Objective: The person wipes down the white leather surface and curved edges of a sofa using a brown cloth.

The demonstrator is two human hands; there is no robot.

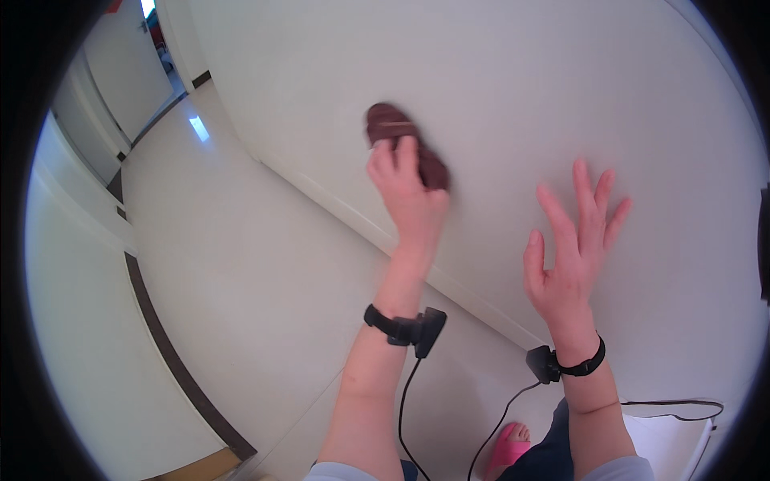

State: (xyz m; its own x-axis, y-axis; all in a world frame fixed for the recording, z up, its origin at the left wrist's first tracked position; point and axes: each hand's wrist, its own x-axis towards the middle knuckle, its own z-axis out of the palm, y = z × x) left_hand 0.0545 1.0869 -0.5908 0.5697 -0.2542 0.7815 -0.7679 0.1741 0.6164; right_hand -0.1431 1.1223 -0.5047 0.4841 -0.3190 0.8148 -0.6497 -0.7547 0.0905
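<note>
My left hand (404, 174) grips a dark brown cloth (392, 123) against a broad white tabletop (481, 78). Motion blurs both hand and cloth, and my fingers cover part of the cloth's near side. To the right, my right hand (568, 258) is over the same tabletop with its fingers spread and holds nothing. Whether its palm rests on the surface I cannot tell.
Black strapped devices (415, 330) sit on both wrists, trailing thin cables (402, 400). The tabletop's rounded edge (343, 213) runs diagonally above a pale tiled floor (228, 264). A pink slipper (507, 454) shows below. Far left stands a white door (123, 66).
</note>
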